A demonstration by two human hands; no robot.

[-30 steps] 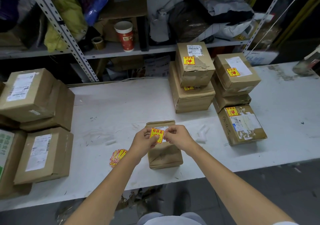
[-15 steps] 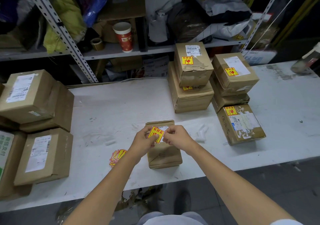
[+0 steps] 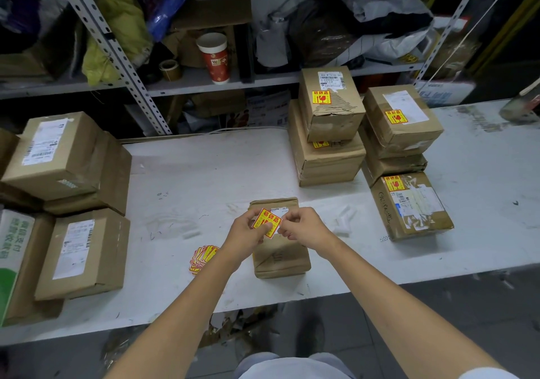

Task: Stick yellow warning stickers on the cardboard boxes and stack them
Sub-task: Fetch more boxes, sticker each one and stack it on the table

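A small cardboard box lies on the white table in front of me. Just above its far end I hold a yellow and red warning sticker, tilted. My left hand pinches its left side and my right hand pinches its lower right corner. A fan of spare stickers lies on the table left of the box. Stickered boxes stand stacked at the right: one pile, a second pile, and a single box in front of it.
Unstickered boxes with white labels sit at the left: one on top of others and one nearer the table's front edge. A metal shelf behind holds a red paper cup, a tape roll and bags.
The sticker has tilted a little more between my fingers. Both hands stay over the small box.
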